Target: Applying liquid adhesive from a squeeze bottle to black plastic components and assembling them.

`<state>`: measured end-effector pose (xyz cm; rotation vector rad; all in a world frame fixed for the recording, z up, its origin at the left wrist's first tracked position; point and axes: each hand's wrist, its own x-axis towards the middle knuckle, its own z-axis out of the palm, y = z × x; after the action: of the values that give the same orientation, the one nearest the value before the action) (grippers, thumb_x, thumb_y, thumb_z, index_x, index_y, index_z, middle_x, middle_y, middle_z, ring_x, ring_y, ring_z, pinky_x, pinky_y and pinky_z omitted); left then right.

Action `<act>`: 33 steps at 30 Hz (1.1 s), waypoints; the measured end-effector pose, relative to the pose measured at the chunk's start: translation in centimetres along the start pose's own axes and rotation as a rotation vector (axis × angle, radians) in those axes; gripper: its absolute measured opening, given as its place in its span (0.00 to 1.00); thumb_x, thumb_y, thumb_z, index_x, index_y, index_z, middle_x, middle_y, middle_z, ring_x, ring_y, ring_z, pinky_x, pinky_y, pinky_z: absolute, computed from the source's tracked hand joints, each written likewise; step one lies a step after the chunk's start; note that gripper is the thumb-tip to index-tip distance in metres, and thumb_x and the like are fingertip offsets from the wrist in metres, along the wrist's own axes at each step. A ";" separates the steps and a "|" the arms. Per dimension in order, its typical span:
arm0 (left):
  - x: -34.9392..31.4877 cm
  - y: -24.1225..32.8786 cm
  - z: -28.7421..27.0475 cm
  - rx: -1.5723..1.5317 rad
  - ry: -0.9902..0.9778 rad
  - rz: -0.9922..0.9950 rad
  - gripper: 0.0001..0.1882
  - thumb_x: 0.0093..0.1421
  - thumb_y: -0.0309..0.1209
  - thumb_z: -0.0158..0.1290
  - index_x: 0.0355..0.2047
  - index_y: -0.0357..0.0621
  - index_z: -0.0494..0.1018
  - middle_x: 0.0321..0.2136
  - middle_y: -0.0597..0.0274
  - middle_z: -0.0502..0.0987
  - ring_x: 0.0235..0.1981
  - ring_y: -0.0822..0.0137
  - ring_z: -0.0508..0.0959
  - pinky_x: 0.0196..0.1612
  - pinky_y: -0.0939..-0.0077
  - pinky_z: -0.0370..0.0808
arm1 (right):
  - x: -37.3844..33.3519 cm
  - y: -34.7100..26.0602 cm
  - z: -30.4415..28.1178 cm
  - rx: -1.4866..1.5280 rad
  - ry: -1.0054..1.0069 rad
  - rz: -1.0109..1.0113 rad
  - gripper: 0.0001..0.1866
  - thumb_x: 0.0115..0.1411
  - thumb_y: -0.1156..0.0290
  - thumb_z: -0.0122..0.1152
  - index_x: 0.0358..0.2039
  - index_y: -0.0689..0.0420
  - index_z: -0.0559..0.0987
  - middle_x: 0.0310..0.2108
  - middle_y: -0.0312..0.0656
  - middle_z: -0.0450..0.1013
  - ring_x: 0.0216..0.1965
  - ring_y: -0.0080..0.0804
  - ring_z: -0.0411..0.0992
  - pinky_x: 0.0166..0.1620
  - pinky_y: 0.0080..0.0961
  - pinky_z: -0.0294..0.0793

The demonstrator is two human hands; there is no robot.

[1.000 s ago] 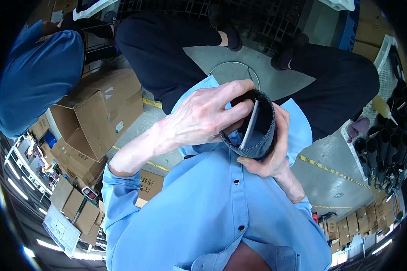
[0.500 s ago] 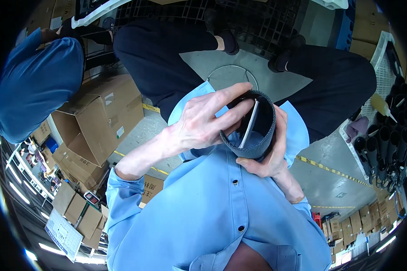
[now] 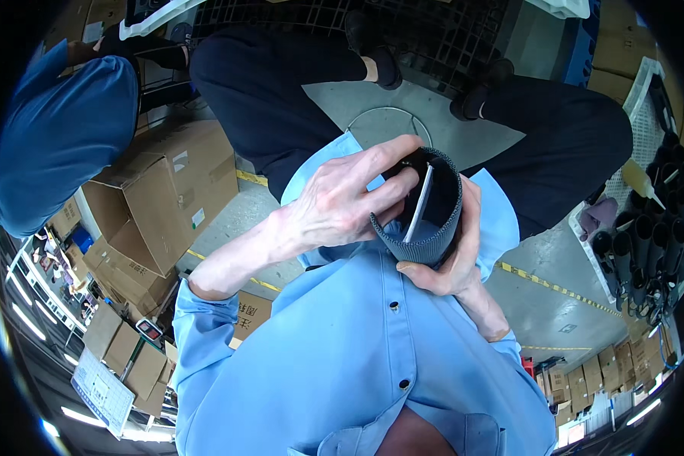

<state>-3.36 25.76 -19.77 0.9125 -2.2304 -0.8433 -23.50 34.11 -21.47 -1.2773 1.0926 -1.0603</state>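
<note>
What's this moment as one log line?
left hand: partly inside dark ribbed tube; right hand: holding tube's outside; pale strip: inside tube

Matt, ribbed dark tube (image 3: 425,251)

Looks like a factory workshop, indoors and lit by long strip lights (image 3: 29,323). Shows a hard grey floor (image 3: 543,258) marked off with yellow-and-black tape (image 3: 562,291). Has plain cardboard in nearly every direction: a large open box (image 3: 194,186) at the left, stacked cartons (image 3: 623,45) at the upper right, a row of boxes (image 3: 596,380) at the lower right. Includes a white perforated tray (image 3: 638,106) crowded with black tubular parts (image 3: 646,235), with a yellowish nozzle bottle (image 3: 640,181) among them. Counts a co-worker in a blue shirt (image 3: 61,140) close to the open box. Suggests handwork too, from a dark ribbed cylinder (image 3: 427,251) handled above the lap.
</note>
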 end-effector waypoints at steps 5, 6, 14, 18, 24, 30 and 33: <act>0.2 -0.4 -0.1 0.026 0.081 0.082 0.17 0.50 0.21 0.61 0.42 0.37 0.76 0.54 0.44 0.74 0.34 0.64 0.83 0.32 0.79 0.83 | 0.3 -0.1 0.1 -0.035 0.002 -0.034 0.59 0.40 0.55 0.79 0.68 0.62 0.56 0.62 0.53 0.54 0.62 0.53 0.59 0.64 0.49 0.65; 0.2 -0.5 0.0 0.020 0.086 0.089 0.17 0.50 0.21 0.61 0.42 0.37 0.76 0.54 0.44 0.75 0.34 0.64 0.83 0.32 0.79 0.83 | 0.2 -0.1 0.1 -0.028 0.007 -0.031 0.59 0.40 0.55 0.79 0.68 0.62 0.56 0.62 0.53 0.54 0.62 0.53 0.59 0.64 0.49 0.65; 0.5 -0.5 0.5 0.056 0.098 0.121 0.15 0.54 0.22 0.61 0.43 0.38 0.76 0.53 0.45 0.75 0.33 0.64 0.83 0.31 0.79 0.82 | 0.0 -0.1 0.0 -0.033 -0.002 -0.025 0.59 0.40 0.55 0.79 0.68 0.63 0.55 0.62 0.53 0.53 0.62 0.53 0.60 0.64 0.48 0.66; 0.9 -0.4 0.2 0.009 0.076 0.081 0.15 0.54 0.21 0.60 0.43 0.38 0.75 0.52 0.47 0.74 0.31 0.65 0.81 0.30 0.79 0.81 | 0.2 0.0 0.0 -0.031 0.004 -0.025 0.59 0.41 0.55 0.79 0.68 0.62 0.55 0.62 0.52 0.53 0.62 0.53 0.59 0.64 0.48 0.65; 1.1 0.9 -1.1 -0.122 -0.075 -0.149 0.17 0.52 0.19 0.63 0.44 0.37 0.77 0.53 0.47 0.73 0.39 0.60 0.81 0.37 0.76 0.83 | 0.1 -0.1 0.2 -0.013 -0.001 -0.005 0.58 0.41 0.54 0.78 0.68 0.61 0.55 0.62 0.52 0.53 0.62 0.52 0.59 0.64 0.48 0.65; 1.5 1.2 -1.2 -0.113 -0.085 -0.169 0.16 0.53 0.18 0.62 0.44 0.36 0.75 0.53 0.47 0.73 0.38 0.61 0.80 0.37 0.76 0.82 | 0.1 0.4 0.3 0.053 0.012 -0.011 0.59 0.40 0.52 0.78 0.68 0.61 0.56 0.62 0.51 0.53 0.62 0.52 0.59 0.65 0.47 0.65; 1.6 1.2 -1.4 -0.068 -0.091 -0.127 0.16 0.53 0.18 0.61 0.43 0.34 0.74 0.53 0.47 0.73 0.38 0.61 0.80 0.36 0.76 0.81 | 0.2 0.5 0.2 0.041 -0.004 -0.003 0.60 0.40 0.51 0.78 0.68 0.61 0.56 0.62 0.51 0.53 0.62 0.52 0.59 0.64 0.48 0.65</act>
<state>-3.80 24.78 -17.57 1.0106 -2.2240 -1.0312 -23.27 34.00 -22.00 -1.2482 1.0610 -1.0771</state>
